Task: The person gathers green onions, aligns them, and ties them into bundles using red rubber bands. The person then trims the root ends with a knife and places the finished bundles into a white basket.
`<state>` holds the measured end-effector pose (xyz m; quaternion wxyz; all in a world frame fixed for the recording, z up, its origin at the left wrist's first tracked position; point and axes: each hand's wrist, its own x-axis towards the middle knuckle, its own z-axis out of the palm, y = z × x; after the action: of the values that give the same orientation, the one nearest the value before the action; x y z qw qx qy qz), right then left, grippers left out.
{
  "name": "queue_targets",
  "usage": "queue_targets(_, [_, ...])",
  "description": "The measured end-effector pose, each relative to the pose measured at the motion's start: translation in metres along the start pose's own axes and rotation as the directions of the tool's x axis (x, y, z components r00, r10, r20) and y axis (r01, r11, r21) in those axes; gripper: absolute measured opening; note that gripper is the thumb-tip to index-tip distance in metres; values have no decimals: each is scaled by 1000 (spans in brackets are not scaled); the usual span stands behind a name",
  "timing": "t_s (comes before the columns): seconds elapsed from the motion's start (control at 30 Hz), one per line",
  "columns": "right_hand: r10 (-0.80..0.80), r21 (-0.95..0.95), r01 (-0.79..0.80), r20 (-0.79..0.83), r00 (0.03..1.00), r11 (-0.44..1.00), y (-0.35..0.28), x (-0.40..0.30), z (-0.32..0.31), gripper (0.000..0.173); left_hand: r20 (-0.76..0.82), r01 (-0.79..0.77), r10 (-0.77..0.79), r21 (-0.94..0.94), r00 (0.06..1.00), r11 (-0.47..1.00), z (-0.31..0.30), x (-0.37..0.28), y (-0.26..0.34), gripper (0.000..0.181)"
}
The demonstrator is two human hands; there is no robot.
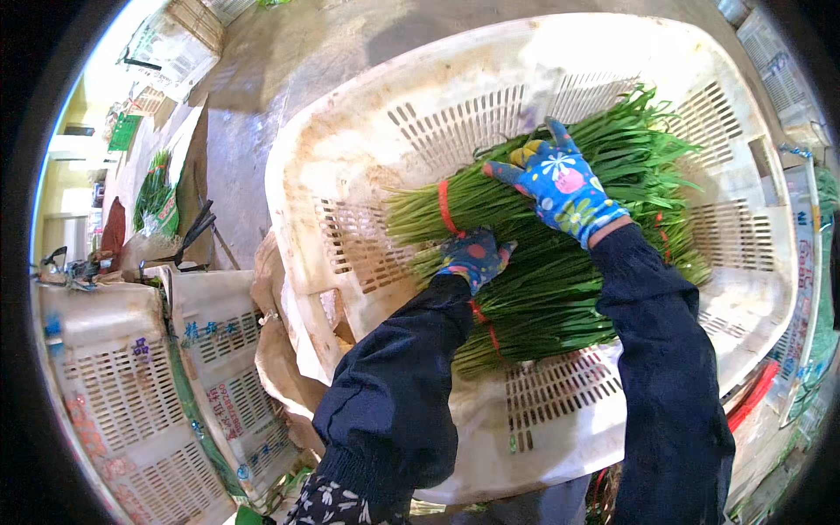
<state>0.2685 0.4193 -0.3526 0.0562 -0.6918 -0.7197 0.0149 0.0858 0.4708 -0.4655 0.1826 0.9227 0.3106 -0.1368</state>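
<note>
Several bundles of green garlic chives lie in a large white slotted plastic basket (348, 118). The upper bundle (420, 210) is bound with a red band (445, 205) near its pale stem ends, and its leaves point right. My left hand (476, 256), in a blue patterned glove, holds the near side of this bundle beside the band; its fingertips are partly hidden. Across the bundle's top lies my right hand (561, 184), in a floral blue glove, with fingers spread around it. Closer to me is a lower bundle (525, 328), also red-banded. Another bundle's stem ends (692, 259) face right.
White slotted crates (118, 367) bearing writing stand at the left. More chives (154, 190) in a green and clear wrapper lie farther off on the left. Red strips (755, 394) hang by the basket's right side. A stacked crate (177, 49) stands at the upper left.
</note>
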Motion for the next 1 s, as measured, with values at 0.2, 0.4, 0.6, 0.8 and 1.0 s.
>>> queue_targets(0.2, [79,67,-77,-40,996,995,-9,-1,88,45,138,18,-20,18,990,1000,-10,-9,25,43])
queue_targets(0.4, [207,122,-199,-52,977,972,-23,-6,106,42,209,-129,96,154,973,980,-39,-19,32,39])
queue_targets(0.6, [157,120,-189,238,958,974,-39,-58,-48,78,263,-579,605,-176,752,796,-82,-100,98,21])
queue_targets(0.8, [-144,563,-216,526,838,798,-155,-198,-211,72,-76,-662,777,-579,625,476,-135,-281,75,30])
queue_targets(1.0, [194,91,-232,303,933,969,-226,-253,-167,40,109,-516,570,-316,814,796,-134,-337,12,34])
